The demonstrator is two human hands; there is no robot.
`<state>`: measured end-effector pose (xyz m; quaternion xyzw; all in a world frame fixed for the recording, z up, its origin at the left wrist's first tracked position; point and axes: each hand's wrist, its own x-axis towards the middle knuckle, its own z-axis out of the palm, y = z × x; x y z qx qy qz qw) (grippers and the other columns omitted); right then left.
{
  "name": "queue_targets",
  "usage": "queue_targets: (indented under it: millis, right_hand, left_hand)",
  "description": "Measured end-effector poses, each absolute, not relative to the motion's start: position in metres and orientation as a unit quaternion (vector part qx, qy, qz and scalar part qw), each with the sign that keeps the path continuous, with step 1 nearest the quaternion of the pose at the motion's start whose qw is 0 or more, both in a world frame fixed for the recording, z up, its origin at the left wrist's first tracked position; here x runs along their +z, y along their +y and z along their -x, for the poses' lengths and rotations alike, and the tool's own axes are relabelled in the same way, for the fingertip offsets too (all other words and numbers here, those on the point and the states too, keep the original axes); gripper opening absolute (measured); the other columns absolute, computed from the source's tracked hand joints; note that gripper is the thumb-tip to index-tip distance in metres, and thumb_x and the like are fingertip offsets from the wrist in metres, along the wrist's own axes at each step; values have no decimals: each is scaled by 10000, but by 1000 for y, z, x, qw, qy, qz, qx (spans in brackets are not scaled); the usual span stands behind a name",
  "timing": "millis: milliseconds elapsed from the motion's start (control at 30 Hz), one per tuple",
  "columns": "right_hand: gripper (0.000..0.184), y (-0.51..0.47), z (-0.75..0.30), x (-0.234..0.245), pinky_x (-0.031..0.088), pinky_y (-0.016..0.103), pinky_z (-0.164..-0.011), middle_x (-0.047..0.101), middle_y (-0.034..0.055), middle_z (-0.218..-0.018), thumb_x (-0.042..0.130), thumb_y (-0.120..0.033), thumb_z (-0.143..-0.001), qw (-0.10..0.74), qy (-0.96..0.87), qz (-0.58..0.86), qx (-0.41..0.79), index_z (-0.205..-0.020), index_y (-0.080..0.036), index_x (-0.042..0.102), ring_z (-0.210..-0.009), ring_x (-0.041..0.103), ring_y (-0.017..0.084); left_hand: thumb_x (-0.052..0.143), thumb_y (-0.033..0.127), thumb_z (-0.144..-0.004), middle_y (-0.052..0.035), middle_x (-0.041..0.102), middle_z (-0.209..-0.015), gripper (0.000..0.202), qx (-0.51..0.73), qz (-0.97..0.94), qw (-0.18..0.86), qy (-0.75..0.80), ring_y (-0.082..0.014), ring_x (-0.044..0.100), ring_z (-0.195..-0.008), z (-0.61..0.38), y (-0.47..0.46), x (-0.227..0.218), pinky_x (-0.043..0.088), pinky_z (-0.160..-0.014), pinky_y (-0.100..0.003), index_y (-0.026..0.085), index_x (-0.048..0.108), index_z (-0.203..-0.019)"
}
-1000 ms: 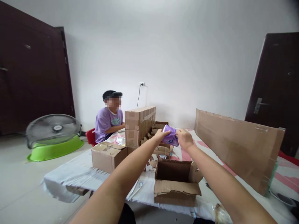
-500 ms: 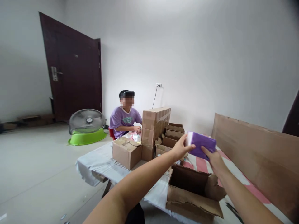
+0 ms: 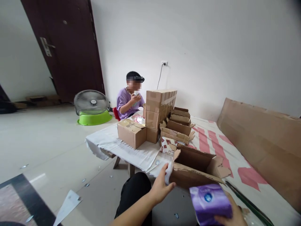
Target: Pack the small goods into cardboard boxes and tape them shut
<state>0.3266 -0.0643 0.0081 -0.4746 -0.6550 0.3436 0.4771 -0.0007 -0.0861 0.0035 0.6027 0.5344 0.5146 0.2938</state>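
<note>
My right hand (image 3: 229, 216) grips a purple tissue pack (image 3: 210, 203) at the bottom right, close to my body. My left hand (image 3: 161, 186) is open with fingers apart, reaching toward the near flap of an open empty cardboard box (image 3: 195, 168) on the table edge, just short of it.
Sealed cardboard boxes (image 3: 131, 133) and a taller stack (image 3: 160, 111) stand on the white-covered table (image 3: 113, 142), with flattened open boxes (image 3: 178, 125) behind. A person in a purple shirt (image 3: 129, 100) sits at the far end. A large cardboard sheet (image 3: 261, 138) leans at the right. A fan (image 3: 91, 103) sits in a green basin.
My right hand has pulled the purple pack down and back toward me. My left hand let go of it and dropped toward the open box. The view tilted down and left.
</note>
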Motion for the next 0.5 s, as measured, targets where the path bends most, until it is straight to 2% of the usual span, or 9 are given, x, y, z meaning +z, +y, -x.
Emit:
queue_targets:
  millis: [33,167,267,367,500]
  right_hand:
    - [727,-55,-317,2,526,430,-775,662,50,-975,863,-432,-418,477,-658,458,360,-1063,-297,558,-915,636,324]
    - [748,-42,-277,-7,519,435,-781,675,65,-1001,839,-437,-436,475,-669,422,386,-1096,-288,518,-924,644,341]
    - [820,-44,-243,-7,520,423,-782,676,80,-1035,848,-452,-402,483,-671,375,418,-1132,-287,514,-942,639,347]
    - [867,-40,-211,-8,522,404,-764,677,86,-1027,843,-484,-415,496,-650,358,451,-1179,-268,494,-913,646,331]
    - [759,-25,-191,-15,520,416,-757,679,74,-1006,791,-548,-491,511,-638,336,468,-1143,-279,512,-896,649,324]
  left_hand:
    - [670,301,-711,-150,368,-1438,802,516,-613,287,525,-285,351,-1326,-5,-84,5,323,-1075,-437,180,262,-1391]
    - [689,342,-712,-132,411,-1402,810,546,-578,185,578,-291,344,-1332,-1,-85,12,270,-1103,-468,213,261,-1387]
    - [682,346,-710,-137,457,-1342,758,546,-537,119,631,-307,390,-1297,22,-85,7,321,-1066,-469,210,302,-1352]
    - [662,337,-704,-151,521,-1243,672,541,-499,103,669,-325,466,-1227,44,-74,1,395,-996,-459,169,361,-1281]
    - [677,292,-665,-139,536,-1188,690,523,-484,106,693,-331,495,-1190,54,-54,-3,409,-975,-459,161,339,-1253]
